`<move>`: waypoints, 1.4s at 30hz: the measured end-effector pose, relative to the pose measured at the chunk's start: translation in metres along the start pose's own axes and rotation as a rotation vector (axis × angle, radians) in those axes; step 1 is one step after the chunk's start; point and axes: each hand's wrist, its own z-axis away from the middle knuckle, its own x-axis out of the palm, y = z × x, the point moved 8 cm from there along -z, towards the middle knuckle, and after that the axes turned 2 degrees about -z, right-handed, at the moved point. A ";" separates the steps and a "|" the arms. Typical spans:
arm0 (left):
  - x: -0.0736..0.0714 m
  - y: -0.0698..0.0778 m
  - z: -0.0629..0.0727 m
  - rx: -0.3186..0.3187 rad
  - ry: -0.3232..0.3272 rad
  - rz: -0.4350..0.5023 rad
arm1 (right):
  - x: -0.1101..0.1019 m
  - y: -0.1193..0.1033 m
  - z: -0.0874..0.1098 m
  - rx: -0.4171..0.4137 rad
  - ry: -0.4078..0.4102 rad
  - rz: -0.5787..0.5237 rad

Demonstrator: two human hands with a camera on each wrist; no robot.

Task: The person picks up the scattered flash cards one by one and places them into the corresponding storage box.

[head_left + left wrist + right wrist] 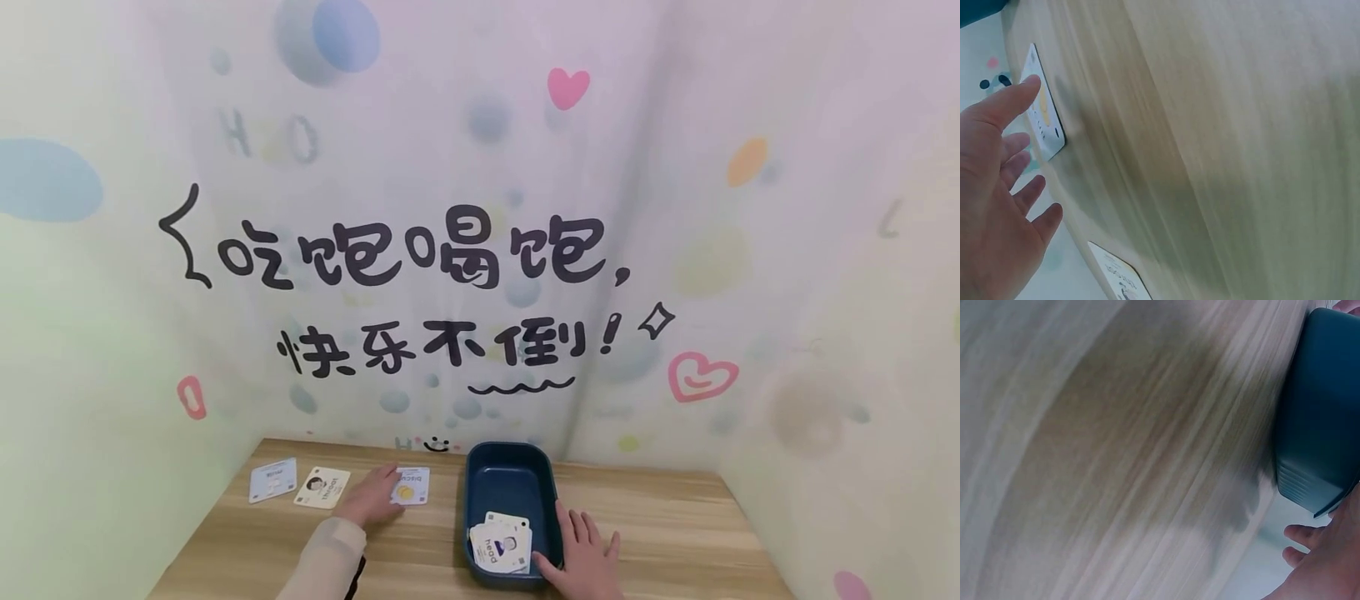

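Pale-blue biscuit card (415, 490) lies flat, just right of the left grip (371, 496).

Bin (512, 485): smooth, plastic-looking, low sheen. Cards (322, 487): smooth, paper-like. Tabletop (652, 521): wood-grained. Backdrop (450, 150): matt, cloth-like.

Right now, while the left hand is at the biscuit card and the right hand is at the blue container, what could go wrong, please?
The biscuit card looks flat on the table, so the left hand might slide it instead of lifting it. The throat card lies close to that hand and could be nudged. If the right hand bumps the blue container, the loose pile of cards inside may shift.
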 end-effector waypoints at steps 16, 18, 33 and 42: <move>-0.003 -0.008 0.009 -0.032 0.028 -0.047 | 0.000 -0.005 -0.001 0.001 -0.005 -0.008; -0.004 -0.008 0.011 -0.049 0.018 -0.049 | 0.001 -0.005 -0.001 -0.002 -0.005 -0.005; -0.006 -0.001 0.033 -0.156 0.000 -0.037 | -0.001 -0.003 -0.002 0.008 -0.008 0.001; 0.003 -0.002 0.039 -0.124 0.059 -0.022 | 0.001 0.000 0.001 0.007 0.000 0.004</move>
